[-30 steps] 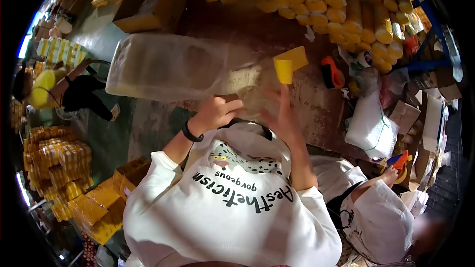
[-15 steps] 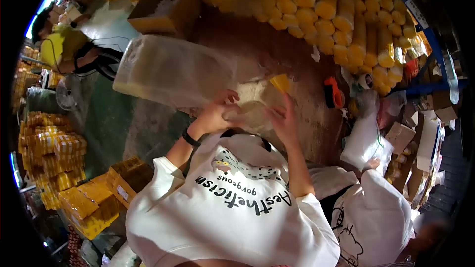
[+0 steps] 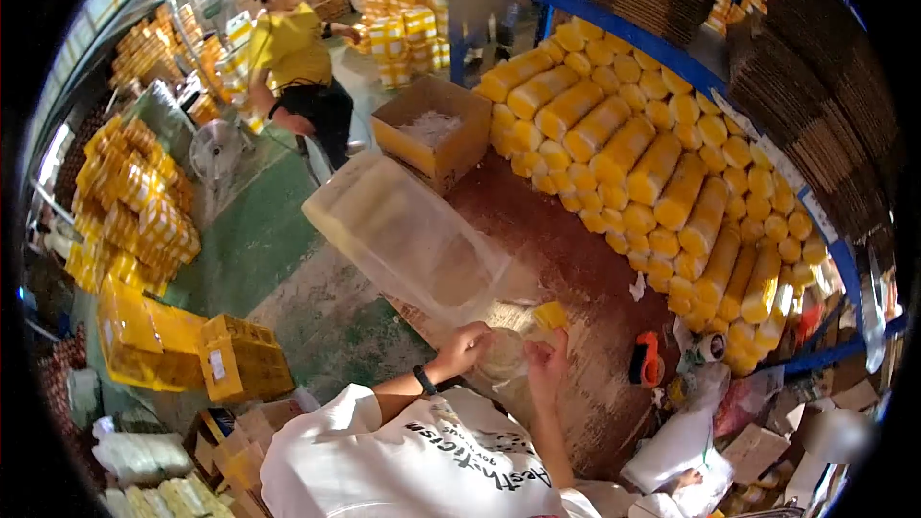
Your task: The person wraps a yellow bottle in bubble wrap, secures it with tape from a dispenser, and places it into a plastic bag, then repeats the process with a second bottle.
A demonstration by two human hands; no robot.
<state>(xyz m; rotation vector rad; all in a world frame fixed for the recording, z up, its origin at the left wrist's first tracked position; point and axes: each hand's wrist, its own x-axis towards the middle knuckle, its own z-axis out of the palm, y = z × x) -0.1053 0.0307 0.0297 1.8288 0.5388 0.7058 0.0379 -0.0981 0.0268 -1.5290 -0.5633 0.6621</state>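
Note:
My left hand (image 3: 464, 349), with a black band on its wrist, has curled fingers at the left side of a pale, see-through round thing (image 3: 502, 355). What these fingers hold is hard to make out. My right hand (image 3: 546, 357) is on the other side of it, its fingertips pinched at a small yellow piece (image 3: 550, 316). Just beyond my hands lies a large, cloudy, clear plastic bag (image 3: 408, 235), its near end close to my left hand.
Stacked yellow rolls (image 3: 624, 149) fill the upper right. An open carton (image 3: 432, 129) stands beyond the bag. An orange-and-black tool (image 3: 647, 359) lies at right. A person in yellow (image 3: 293, 53) stands upper left; another person's hand (image 3: 688, 478) touches white plastic, lower right.
The view has tilted up, so my hands and the bag appear lower. My right hand remains by the yellow piece. The person in yellow now shows more fully.

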